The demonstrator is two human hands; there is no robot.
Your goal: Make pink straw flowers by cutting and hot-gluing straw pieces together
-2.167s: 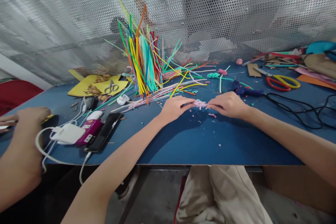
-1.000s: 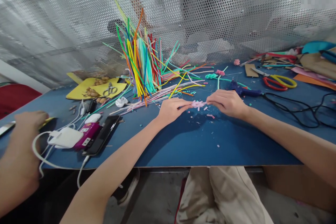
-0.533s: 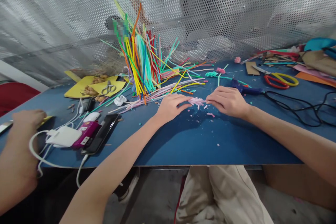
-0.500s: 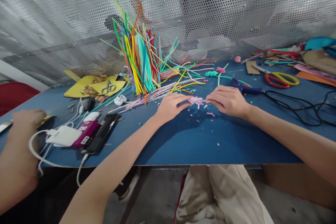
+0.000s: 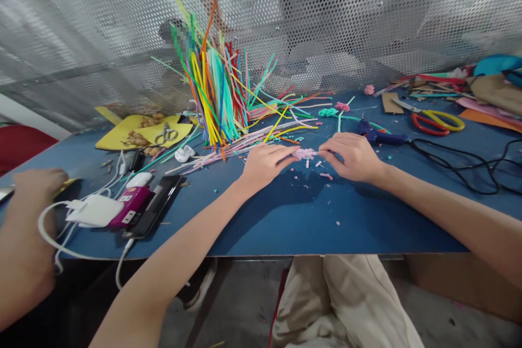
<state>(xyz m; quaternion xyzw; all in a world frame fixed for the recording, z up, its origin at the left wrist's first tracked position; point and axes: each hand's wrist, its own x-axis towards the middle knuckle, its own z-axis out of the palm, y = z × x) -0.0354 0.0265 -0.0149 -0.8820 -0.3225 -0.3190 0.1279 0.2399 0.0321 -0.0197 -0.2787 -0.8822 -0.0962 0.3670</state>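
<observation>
Between my two hands is a bumpy pale pink-lilac piece that looks like twisted pipe cleaner (image 5: 305, 153). My left hand (image 5: 266, 166) pinches its left end between thumb and fingers. My right hand (image 5: 351, 156) is closed at its right end, where a thin tip runs into the fingers. Both hands are just above the blue table, and short pink clippings (image 5: 325, 175) lie below the piece. Behind my right hand are a teal pipe-cleaner cluster (image 5: 327, 112), a pink one (image 5: 341, 106) and a dark blue glue gun (image 5: 381, 135).
A tall bundle of coloured pipe cleaners (image 5: 216, 98) stands at the back. To the right lie scissors (image 5: 436, 121) and a black cord (image 5: 460, 166). At left are a phone (image 5: 157, 209), a purple power strip (image 5: 130, 207), a white charger (image 5: 95, 211) and another person's hand (image 5: 41, 180).
Both hands stay nearly in place, still on the pink-lilac piece, which appears slightly turned. The view has shifted a little, moving the things at left slightly leftward.
</observation>
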